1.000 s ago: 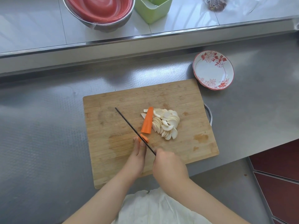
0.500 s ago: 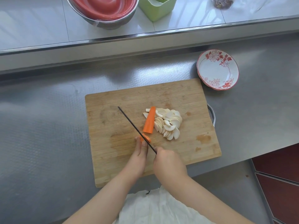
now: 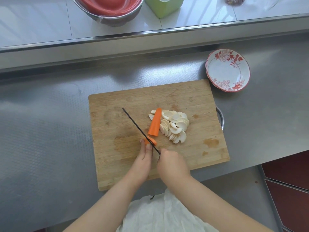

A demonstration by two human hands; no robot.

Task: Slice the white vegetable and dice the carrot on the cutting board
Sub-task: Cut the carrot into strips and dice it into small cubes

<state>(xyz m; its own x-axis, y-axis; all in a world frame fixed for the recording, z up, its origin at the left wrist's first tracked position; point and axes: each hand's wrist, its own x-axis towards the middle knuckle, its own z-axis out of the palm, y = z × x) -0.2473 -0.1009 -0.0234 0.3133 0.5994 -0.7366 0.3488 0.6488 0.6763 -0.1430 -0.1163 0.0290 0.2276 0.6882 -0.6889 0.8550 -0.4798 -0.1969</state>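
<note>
A wooden cutting board [image 3: 117,164] lies on the steel counter. A pile of white vegetable slices [image 3: 175,126] sits near its middle, with a long carrot piece [image 3: 154,123] leaning against the pile's left side. A smaller carrot piece [image 3: 151,141] lies just below it. My left hand [image 3: 145,153] steadies that small piece with its fingertips. My right hand [image 3: 172,164] grips the handle of a knife [image 3: 138,128], whose thin dark blade runs up-left across the small carrot piece.
A red-and-white floral plate [image 3: 228,71] sits beyond the board's right corner. A metal rim [image 3: 220,118] pokes out under the board's right edge. On the raised ledge behind stand a steel bowl [image 3: 108,10] holding something red and a green container [image 3: 164,5].
The blade has stayed on the small carrot piece with only slight movement. Both hands keep their places; the view shifted a little.
</note>
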